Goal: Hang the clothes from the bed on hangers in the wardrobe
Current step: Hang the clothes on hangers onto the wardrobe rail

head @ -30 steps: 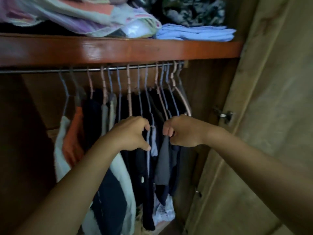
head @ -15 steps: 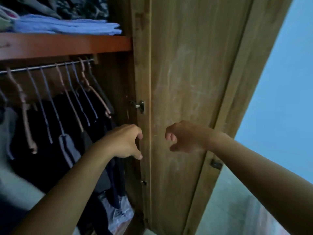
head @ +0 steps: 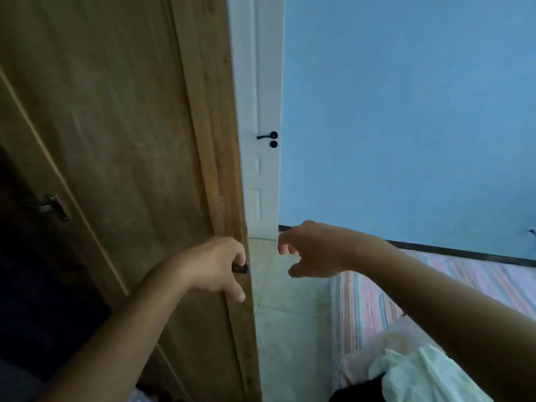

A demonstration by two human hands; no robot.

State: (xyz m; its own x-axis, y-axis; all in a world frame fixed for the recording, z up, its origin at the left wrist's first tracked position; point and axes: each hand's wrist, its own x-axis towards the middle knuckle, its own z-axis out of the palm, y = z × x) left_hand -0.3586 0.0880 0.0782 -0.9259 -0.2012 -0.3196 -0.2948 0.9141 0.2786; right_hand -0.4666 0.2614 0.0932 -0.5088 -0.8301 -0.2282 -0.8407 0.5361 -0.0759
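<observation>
At the wardrobe's right edge, facing away from the rail. Blue wall fills the upper right; the open wooden wardrobe door fills the left, a metal hinge on its inner side. A white room door with a dark handle shows in the gap between them. Tiled floor below.

Bed at lower right, striped sheet. On it, at the near corner: pale clothes in a loose heap, a dark garment just beside and partly under them. No hanger in view.

Left hand: in front of the wardrobe door's outer edge, fingers loosely curled; a small dark fitting sits at the fingertips, and contact cannot be told. Right hand: in the air over the floor, fingers relaxed and apart, holding nothing.

Judgement: step in hand is the turn toward the bed to fetch a garment; both hands look free. Next move calls for lowering the right hand toward the heap and pinching one piece off the top, separate from the dark one beneath.
</observation>
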